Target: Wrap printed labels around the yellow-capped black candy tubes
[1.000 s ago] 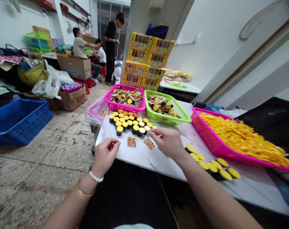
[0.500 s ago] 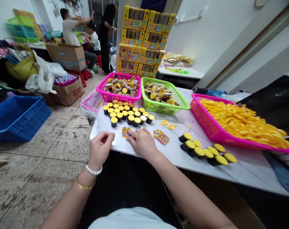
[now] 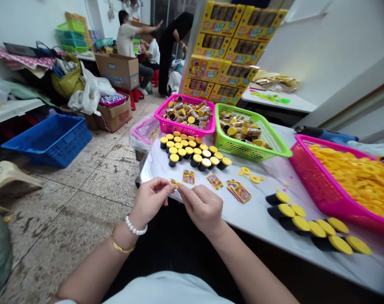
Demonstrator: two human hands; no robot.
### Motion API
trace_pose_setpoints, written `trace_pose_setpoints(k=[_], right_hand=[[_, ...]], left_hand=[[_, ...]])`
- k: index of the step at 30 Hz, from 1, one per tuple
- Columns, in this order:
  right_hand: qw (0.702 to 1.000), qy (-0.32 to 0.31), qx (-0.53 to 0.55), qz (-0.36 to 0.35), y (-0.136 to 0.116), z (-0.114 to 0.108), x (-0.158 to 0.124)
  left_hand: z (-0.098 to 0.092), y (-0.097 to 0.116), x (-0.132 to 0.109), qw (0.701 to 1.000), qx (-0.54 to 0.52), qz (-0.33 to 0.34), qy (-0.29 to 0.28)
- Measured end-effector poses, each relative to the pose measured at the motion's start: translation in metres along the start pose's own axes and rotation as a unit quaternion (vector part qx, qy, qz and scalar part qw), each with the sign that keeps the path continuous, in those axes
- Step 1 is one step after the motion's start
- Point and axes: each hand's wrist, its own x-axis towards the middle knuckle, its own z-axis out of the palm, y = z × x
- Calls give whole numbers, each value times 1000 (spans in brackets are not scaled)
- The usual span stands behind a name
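Between my two hands, at the table's front edge, is a small printed card (image 3: 174,183), mostly covered by fingers. My left hand (image 3: 154,198) pinches its left side and my right hand (image 3: 203,204) pinches its right side. Just beyond lies another printed card (image 3: 188,177) flat on the white table (image 3: 207,192). A further card (image 3: 214,181) lies to its right, then a small fanned stack of cards (image 3: 239,191). Behind the cards stand several black tubs with yellow lids (image 3: 196,159) in a close group.
Across the back are a pink basket (image 3: 185,130) and a green basket (image 3: 255,154) of small lidded tubes. At right, a pink basket (image 3: 325,185) holds yellow ring-shaped pieces. More yellow-lidded tubs (image 3: 318,230) and two yellow pieces (image 3: 253,178) lie nearer. A blue crate (image 3: 49,143) stands on the floor.
My right hand has lifted a card off the table and moved toward my left hand, which now pinches it too. The camera view has swung left.
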Motion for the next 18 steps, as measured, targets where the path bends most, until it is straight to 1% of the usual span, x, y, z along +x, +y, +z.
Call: trace_pose_setpoints(k=[1,2,3,4,6,7,8,9,10,11,13,15,18], right_hand=[[999,-1,39,37,-2,-2,1],[992,-4,87,93,-3,-3,2],[976,-11,144,163,-3,-4,4],[949,-27,209,237,-3,-5,7],[868,-78,337,356,-3,-4,12],[827,-102,388,395,-4,-3,15],[794,-118,424,419,-5,-1,17],[776,-119,444,432,-6,2,19],[772,-109,447,438,-7,4,20],[779,-88,439,438,-8,7,20],[808,-45,403,427,-11,12,19],[835,-17,365,411,-14,14,17],[855,-2,341,392,-18,15,12]], left_hand=[[0,-1,0,1000,0,10,5],[-1,-1,0,1000,3,20,13],[-1,-2,0,999,11,30,24],[-1,-2,-1,998,22,41,36],[0,-2,-2,994,55,74,57],[1,-2,-3,991,74,94,61],[3,-3,-5,987,93,113,61],[4,-3,-6,984,108,129,60],[6,-4,-7,981,117,138,64],[7,-4,-9,981,116,140,73],[9,-5,-12,982,86,132,102],[10,-5,-16,984,50,124,121],[12,-3,-23,984,44,131,115]])
